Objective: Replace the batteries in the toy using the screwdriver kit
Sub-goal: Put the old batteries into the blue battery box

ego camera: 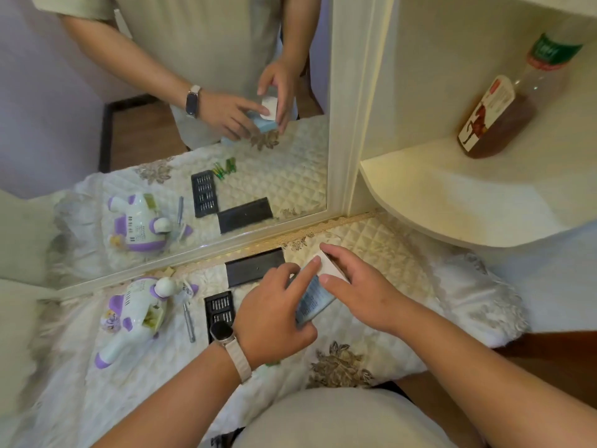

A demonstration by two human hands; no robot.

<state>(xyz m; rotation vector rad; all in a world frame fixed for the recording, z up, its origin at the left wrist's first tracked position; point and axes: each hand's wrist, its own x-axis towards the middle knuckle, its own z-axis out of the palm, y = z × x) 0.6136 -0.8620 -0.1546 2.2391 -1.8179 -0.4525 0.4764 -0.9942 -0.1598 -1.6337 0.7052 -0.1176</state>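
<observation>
Holding a small blue-and-white box [315,294] between them, both hands work just above the quilted cloth [371,253] in front of the mirror [161,140]. The left hand [274,318] cradles the near end from below and to the side, its forefinger stretched along the top toward the white flap, while the right hand [358,286] pinches the far end with thumb and fingers spread over the flap; both are clamped on the box, close together but not touching each other. This grip looks meant to steady the body while the end is opened, and I judge the box to hold fresh batteries, though its print is too small to read. The toy [135,315], a white and purple plastic figure, lies on its side well to the left, with its back hatch open and a yellowish cavity exposed, so the screw work seems done. Just beside it lies the screwdriver [189,321], set down within reach, then the black bit tray [221,307], partly hidden by the left wrist, and the tray's black lid [255,266] against the mirror frame. A bottle [504,101] of brown liquid lies tilted on the shelf [452,202] to the right, apart from the work.
</observation>
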